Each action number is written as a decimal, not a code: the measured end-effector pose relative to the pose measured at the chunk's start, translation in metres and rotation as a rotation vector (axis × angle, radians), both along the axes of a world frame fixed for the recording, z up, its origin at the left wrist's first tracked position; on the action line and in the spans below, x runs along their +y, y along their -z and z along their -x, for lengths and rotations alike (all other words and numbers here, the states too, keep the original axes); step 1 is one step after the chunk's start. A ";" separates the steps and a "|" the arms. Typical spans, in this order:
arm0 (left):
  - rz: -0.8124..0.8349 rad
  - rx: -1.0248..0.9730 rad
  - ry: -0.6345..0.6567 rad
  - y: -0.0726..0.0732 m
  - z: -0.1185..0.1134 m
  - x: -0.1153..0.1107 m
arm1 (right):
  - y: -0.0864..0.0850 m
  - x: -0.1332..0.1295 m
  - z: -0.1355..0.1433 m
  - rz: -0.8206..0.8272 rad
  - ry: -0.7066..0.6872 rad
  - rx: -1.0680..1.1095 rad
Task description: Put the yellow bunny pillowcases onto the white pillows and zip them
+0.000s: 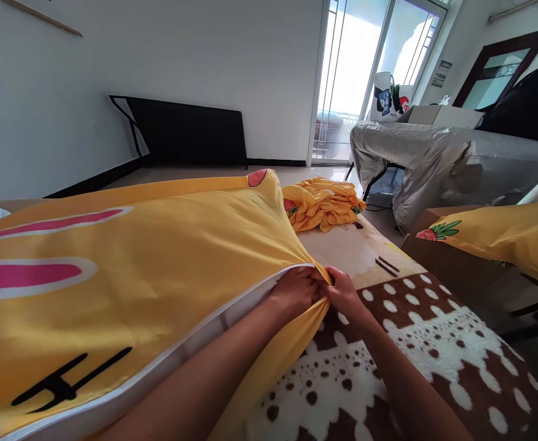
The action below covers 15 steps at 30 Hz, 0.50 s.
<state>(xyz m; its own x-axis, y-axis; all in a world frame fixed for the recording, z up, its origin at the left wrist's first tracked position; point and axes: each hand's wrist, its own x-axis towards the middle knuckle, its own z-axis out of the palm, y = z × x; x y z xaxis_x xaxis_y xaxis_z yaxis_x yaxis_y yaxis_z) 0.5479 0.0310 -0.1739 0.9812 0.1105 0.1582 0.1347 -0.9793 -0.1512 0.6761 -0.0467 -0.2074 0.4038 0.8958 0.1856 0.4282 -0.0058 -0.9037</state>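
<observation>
A large yellow fabric cover (pixel 172 233) with pink and black prints spreads across the left and centre. Its long opening has a white edge and runs down to the lower left. My left hand (pixel 298 291) is closed on the cloth at the end of this opening, its forearm lying along the gap. Right beside it, my right hand (pixel 339 291) pinches the gathered yellow fabric from outside. The cloth bunches into folds between the two hands. Some of my left fingers are hidden by the fabric.
Below lies a brown and white dotted blanket (pixel 434 331). Crumpled yellow cloth (pixel 326 202) sits beyond my hands. More yellow fabric (pixel 502 233) hangs at the right, near a plastic-covered table (pixel 434 150). A black panel (pixel 190 131) leans on the wall.
</observation>
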 end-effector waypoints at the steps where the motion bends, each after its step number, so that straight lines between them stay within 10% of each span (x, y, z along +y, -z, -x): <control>1: 0.017 0.003 -0.013 -0.001 0.001 0.000 | 0.000 -0.001 -0.001 0.031 0.036 -0.098; 7: 0.085 0.054 -0.054 -0.008 0.006 -0.003 | -0.006 -0.004 0.004 0.153 0.182 -0.494; 15: 0.146 0.060 0.007 -0.017 0.007 -0.009 | 0.006 0.003 0.010 -0.089 0.164 0.022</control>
